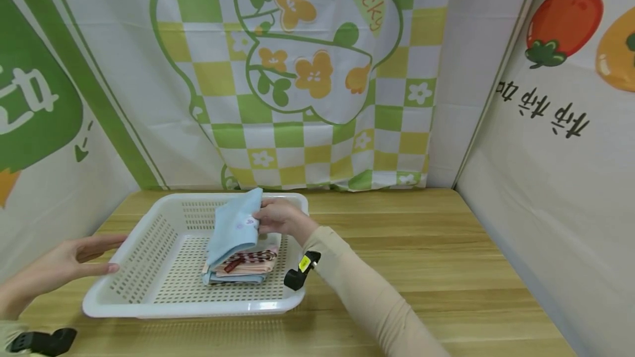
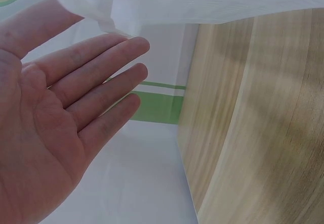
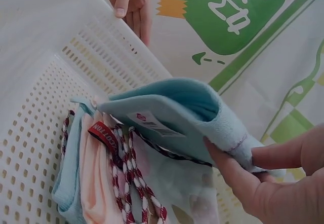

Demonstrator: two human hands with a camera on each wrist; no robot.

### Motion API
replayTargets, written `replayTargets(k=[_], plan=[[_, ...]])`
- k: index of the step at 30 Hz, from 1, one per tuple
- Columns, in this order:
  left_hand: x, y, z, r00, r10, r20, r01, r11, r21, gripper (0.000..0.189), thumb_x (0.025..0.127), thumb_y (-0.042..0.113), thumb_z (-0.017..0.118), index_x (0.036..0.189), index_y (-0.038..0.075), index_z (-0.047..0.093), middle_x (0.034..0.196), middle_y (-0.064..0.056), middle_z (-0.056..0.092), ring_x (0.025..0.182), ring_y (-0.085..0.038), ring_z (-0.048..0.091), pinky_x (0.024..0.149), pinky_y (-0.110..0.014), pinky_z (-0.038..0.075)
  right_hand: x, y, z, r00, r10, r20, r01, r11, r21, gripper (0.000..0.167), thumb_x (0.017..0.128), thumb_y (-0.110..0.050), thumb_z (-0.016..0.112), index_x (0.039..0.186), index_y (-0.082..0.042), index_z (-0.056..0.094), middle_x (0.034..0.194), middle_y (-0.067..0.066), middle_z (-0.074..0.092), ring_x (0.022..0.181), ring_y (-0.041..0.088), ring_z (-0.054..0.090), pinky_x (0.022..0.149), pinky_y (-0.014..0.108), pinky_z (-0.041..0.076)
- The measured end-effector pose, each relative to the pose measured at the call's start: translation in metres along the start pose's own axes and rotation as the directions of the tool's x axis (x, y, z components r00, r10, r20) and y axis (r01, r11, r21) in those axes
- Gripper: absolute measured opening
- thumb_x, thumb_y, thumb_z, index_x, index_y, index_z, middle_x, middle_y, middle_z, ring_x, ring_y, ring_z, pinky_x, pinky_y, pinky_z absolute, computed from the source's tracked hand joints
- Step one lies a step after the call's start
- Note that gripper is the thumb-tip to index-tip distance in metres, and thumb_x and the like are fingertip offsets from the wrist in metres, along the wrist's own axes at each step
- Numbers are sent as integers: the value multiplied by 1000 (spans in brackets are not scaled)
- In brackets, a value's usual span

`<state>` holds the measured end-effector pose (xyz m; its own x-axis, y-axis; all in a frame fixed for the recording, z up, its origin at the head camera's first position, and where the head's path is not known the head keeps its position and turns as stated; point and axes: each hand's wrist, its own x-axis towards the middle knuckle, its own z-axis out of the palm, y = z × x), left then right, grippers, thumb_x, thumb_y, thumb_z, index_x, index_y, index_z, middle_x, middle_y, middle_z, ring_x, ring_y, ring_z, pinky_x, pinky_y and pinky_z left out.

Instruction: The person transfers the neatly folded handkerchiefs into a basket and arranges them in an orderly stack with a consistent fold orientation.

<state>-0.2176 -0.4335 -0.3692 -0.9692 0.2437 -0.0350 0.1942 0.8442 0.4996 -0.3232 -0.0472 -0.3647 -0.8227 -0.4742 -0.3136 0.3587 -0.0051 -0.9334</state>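
Observation:
A white plastic basket (image 1: 198, 309) with slotted walls stands on the table. My right hand (image 1: 286, 218) pinches the edge of a folded light blue towel (image 1: 230, 227) between thumb and fingers. That towel is lifted at a tilt over a stack of folded cloths in the basket; a white label (image 3: 154, 124) shows on its underside. The stack includes a peach towel (image 3: 93, 171) with a red tag, another blue towel (image 3: 71, 178) and a maroon-and-white braided cord or edging (image 3: 134, 183). At the basket's left rim is my left hand (image 1: 64, 263), fingers extended, thumb touching the rim.
The wood-grain table (image 1: 397, 269) extends to the right of the basket. Printed curtains enclose it: a checkered back curtain (image 1: 317, 147) and a side curtain with fruit drawings (image 1: 545, 180) at right. Both forearms carry small black wrist mounts (image 1: 300, 274).

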Motion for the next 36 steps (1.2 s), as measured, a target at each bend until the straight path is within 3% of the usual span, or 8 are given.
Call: replayTargets(k=[3,7,11,17,20,25,29,36], plan=[[0,-1,0,1000,14,6,-13,1000,-18,62,90,29,66,140,0,43,136,-18,50,99,20,42,74,-38,54,-1,-1,-2,1000,6,-25,-7,999,-42,40,94,6,47,135,5,46,128,27,55,120,34,54,101,44,45],[1,-3,1,1000,12,6,-12,1000,-17,63,89,29,66,140,0,43,136,-19,50,99,21,42,74,-35,54,-3,-3,-6,999,11,-41,-15,995,-94,42,93,6,49,135,2,48,124,26,58,115,32,57,98,43,48],[1,-4,1,1000,6,-6,-6,1000,-13,63,88,30,68,139,1,45,130,7,51,95,27,32,71,-19,48,-5,-4,-10,999,12,-30,-15,995,-95,44,91,8,50,135,1,48,122,25,58,115,34,57,96,46,49],[1,-5,0,1000,11,-9,-11,1000,-21,62,88,29,68,139,1,45,122,24,46,95,28,32,71,-18,47,-7,-6,-14,999,27,-25,-30,992,-126,48,91,8,50,138,0,46,122,26,57,116,37,56,94,48,49],[0,-3,0,1000,11,-12,-11,1000,-13,62,88,29,68,138,1,46,126,16,51,95,28,32,71,-18,47,-8,-6,-16,999,29,-32,-34,987,-158,45,91,8,51,136,1,48,119,25,58,114,36,58,92,47,51],[1,-2,1,1000,0,-3,0,1000,-11,63,88,30,68,139,1,45,134,-18,52,94,28,32,69,-17,47,-10,-7,-20,998,41,-38,-48,979,-198,43,91,9,50,133,2,48,118,25,58,113,36,57,92,48,51],[1,-4,1,1000,0,-10,-1,1000,-9,63,88,30,68,139,2,45,131,-1,53,95,27,33,70,-18,47,-11,-8,-25,998,47,-34,-53,977,-204,47,90,10,49,136,2,46,121,26,58,115,37,57,91,48,51],[2,-7,1,1000,-7,-2,7,1000,0,65,88,34,67,141,4,44,132,1,51,97,22,41,71,-24,50,-15,-10,-29,998,60,-20,-63,977,-203,48,90,12,49,137,5,44,124,27,56,116,41,56,86,48,54]])
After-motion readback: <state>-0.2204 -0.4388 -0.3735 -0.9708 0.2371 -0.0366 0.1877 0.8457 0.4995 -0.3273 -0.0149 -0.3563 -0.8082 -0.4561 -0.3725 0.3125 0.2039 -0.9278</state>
